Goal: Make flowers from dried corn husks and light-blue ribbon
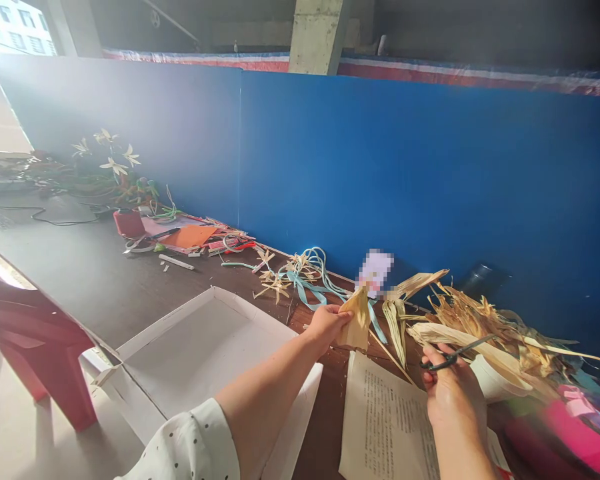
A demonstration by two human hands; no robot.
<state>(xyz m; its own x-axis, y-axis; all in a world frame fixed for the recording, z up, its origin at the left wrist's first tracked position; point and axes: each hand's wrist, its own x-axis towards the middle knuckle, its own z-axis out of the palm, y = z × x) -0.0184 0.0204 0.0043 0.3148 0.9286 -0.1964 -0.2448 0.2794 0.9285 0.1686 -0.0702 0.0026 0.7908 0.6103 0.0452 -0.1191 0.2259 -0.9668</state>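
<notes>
Dotted sleeve (195, 443) lay nearest. Left hand (330, 325) pinched a husk (359, 323) above the desk (326, 413), near its back edge, seemingly leaving most exposed; right hand (454, 387) gripped scissors (473, 345), blades angled away, presumably sparing the husk.

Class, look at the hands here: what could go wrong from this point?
1. The husk in the left hand looks thin and dry, so it might split if bent or pulled.
2. The scissors in the right hand point toward the husk pile and could snag it.
3. The white cup stands close beside the right hand and might get knocked.
</notes>
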